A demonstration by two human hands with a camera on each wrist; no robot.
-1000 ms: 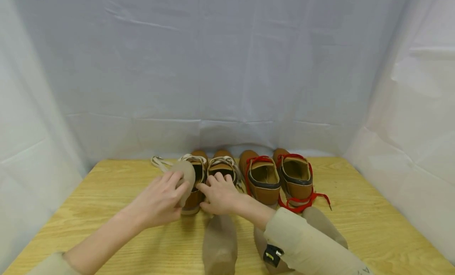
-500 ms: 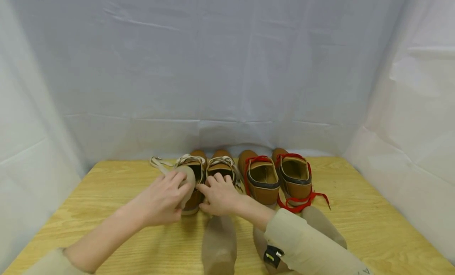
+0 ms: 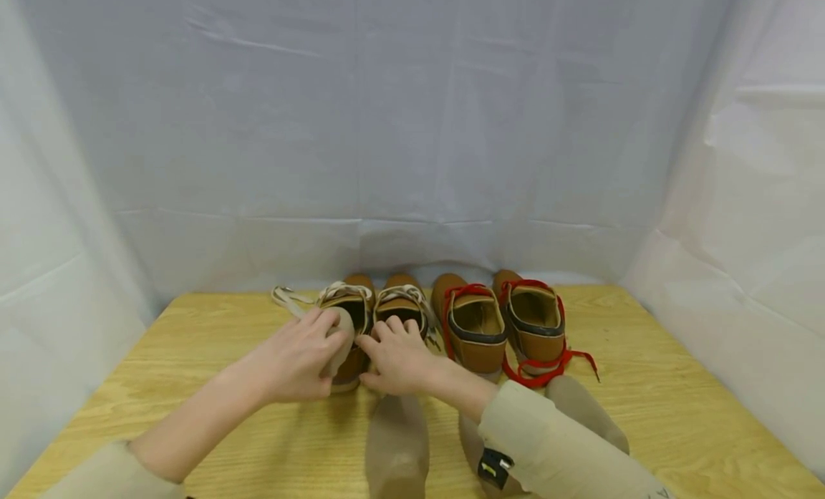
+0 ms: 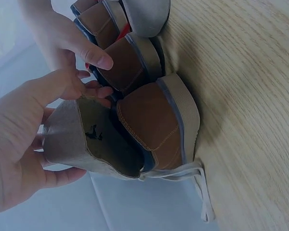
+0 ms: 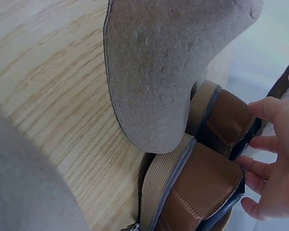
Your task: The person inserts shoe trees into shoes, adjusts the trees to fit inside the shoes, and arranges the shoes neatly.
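My left hand (image 3: 296,356) grips a grey-beige insole (image 4: 111,130), its front part angled down into the opening of the leftmost brown shoe (image 4: 149,115). That shoe has white laces (image 3: 344,290), loosened to its left. My right hand (image 3: 402,356) lies over the heels of the two white-laced shoes. Its fingers are extended, one fingertip right at the leftmost shoe's collar, the others over the opening of the second brown shoe (image 5: 202,183). The insole's front end is hidden inside the shoe and behind my left hand.
Two brown shoes with red laces, a nearer one (image 3: 475,341) and the far right one (image 3: 536,327), stand to the right. Loose insoles lie in front, one in the middle (image 3: 397,442) and another at the right (image 3: 589,413). A white sheet (image 3: 412,127) encloses the wooden table (image 3: 225,449).
The insole in my left hand has gone lower and deeper into the leftmost shoe. My right hand has stayed almost in place.
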